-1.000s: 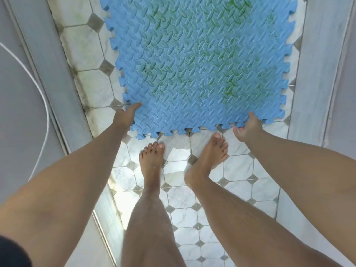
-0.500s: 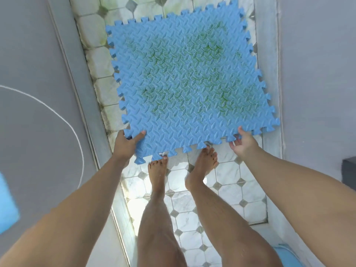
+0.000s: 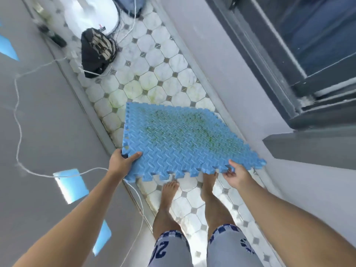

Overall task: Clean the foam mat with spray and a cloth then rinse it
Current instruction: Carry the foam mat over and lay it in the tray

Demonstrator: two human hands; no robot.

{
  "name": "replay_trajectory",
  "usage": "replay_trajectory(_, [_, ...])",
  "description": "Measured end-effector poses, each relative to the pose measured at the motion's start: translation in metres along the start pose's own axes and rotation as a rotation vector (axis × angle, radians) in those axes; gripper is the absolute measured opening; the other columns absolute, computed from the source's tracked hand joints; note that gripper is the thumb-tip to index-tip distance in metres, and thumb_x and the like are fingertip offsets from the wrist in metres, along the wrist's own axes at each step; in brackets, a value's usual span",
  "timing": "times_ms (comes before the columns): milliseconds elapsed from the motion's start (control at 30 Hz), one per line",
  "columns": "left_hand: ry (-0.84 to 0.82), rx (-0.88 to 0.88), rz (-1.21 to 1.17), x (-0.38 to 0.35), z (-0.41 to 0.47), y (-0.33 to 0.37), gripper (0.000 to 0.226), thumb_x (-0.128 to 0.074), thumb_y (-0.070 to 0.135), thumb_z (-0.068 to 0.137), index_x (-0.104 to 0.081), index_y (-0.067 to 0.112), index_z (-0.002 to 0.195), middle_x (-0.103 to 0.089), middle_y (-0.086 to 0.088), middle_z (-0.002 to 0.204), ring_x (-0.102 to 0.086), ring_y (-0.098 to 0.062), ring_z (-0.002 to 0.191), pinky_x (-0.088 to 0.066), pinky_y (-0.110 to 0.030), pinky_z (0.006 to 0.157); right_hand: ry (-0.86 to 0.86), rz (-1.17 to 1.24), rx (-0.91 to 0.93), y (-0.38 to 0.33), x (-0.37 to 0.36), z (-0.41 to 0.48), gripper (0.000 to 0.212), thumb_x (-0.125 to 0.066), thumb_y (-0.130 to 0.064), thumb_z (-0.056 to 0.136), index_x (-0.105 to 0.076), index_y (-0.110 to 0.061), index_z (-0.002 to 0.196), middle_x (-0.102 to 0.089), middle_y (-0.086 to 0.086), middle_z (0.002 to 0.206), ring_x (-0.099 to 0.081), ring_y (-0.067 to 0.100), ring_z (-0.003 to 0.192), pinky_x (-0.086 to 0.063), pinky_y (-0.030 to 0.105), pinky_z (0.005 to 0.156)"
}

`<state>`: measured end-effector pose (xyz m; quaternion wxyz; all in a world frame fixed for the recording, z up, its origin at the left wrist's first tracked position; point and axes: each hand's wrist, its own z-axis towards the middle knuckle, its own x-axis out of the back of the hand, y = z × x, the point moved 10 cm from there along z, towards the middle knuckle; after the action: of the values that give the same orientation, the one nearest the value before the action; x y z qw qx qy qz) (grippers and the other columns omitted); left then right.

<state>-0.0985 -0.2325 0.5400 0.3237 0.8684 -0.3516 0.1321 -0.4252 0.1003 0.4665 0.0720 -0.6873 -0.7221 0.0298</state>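
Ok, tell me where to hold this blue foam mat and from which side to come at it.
Hold the blue foam mat by its near toothed edge, at the two corners, from the person's own side. The left hand and right hand already pinch it there, thumbs on top. The mat is wide, thin and probably floppy, so two spread grips should keep it level, and they stay off the green grime in the middle.

Mat: you held the blue foam mat (image 3: 185,139) off the tiled floor (image 3: 154,74), near edge towards you, green staining across its middle.
Left hand: your left hand (image 3: 121,162) clasped the near left corner, thumb on top.
Right hand: your right hand (image 3: 235,176) pinched the near edge towards the right corner.
Feet: you stood barefoot on the tiles, toes under the mat's near edge.
Beyond: a dark bag (image 3: 96,53) lay further along the floor; a white cord (image 3: 19,128) trailed at your left.
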Motion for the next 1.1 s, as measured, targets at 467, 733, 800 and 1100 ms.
replay_trajectory(467, [-0.493,-0.272,0.768,-0.151,-0.121,0.092,0.053,-0.091,0.044,0.073,-0.060,0.006,0.093,-0.066,-0.006,0.075,-0.063,-0.023,0.058,-0.053,-0.035,0.056,0.227,0.986,-0.018,0.200,0.237,-0.147,0.022,-0.053,-0.010,0.101,-0.052,-0.010,0.079,-0.061,0.007,0.067,-0.063,0.021,0.055,-0.050,0.022,0.035])
replay_trajectory(733, [-0.754,-0.491,1.130,-0.314,-0.284,0.036,0.020,-0.088,0.023,0.081,-0.071,0.014,0.086,-0.077,-0.014,0.093,-0.072,-0.026,0.083,-0.059,-0.039,0.080,0.365,1.410,0.000,0.343,0.368,-0.191,0.012,-0.052,-0.009,0.101,-0.058,-0.009,0.090,-0.064,0.006,0.070,-0.064,0.015,0.041,-0.051,0.022,0.039])
replay_trajectory(800, [-0.802,-0.535,1.204,-0.344,-0.329,0.013,0.021,-0.089,0.023,0.081,-0.075,0.009,0.091,-0.077,-0.011,0.091,-0.074,-0.027,0.083,-0.060,-0.039,0.082,0.393,1.493,0.024,0.379,0.389,-0.196,0.006,-0.055,-0.011,0.100,-0.060,-0.010,0.102,-0.063,0.005,0.086,-0.068,0.015,0.057,-0.054,0.023,0.045])
replay_trajectory(1100, [-0.987,-0.228,1.318,-0.421,-0.472,-0.125,0.015,-0.070,0.005,0.095,-0.070,0.008,0.109,-0.080,-0.009,0.092,-0.078,-0.019,0.065,-0.061,-0.033,0.047,0.590,1.852,0.011,0.471,0.493,-0.224,0.009,-0.055,-0.002,0.097,-0.059,-0.010,0.099,-0.055,0.000,0.075,-0.052,0.011,0.058,-0.046,0.022,0.045])
